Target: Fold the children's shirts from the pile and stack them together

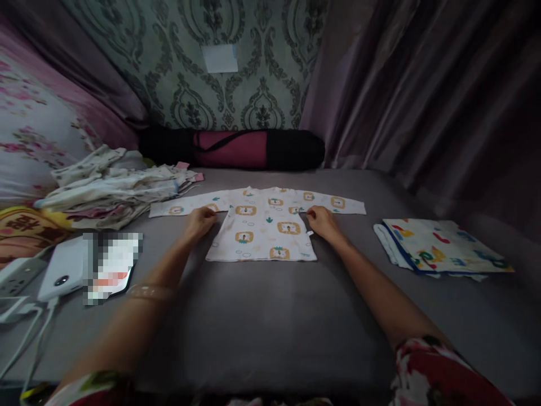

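Observation:
A small white long-sleeved shirt (264,231) with a yellow lion print lies flat on the grey bed sheet, its sleeves stretched out to both sides. My left hand (202,221) has its fingers pinched together at the lower edge of the left-hand sleeve, close to the underarm. At the opposite underarm my right hand (323,221) pinches the fabric where sleeve and body meet. The fingertips partly cover the cloth there. A small tag sticks out of the shirt's side seam below my right hand.
Folded clothes (443,245) lie at the right. On the left are a heap of clothes (114,186), a phone (112,268), a white power bank (65,270) and a power strip (21,274) with cables. A black and maroon long bag (232,149) lies along the wall.

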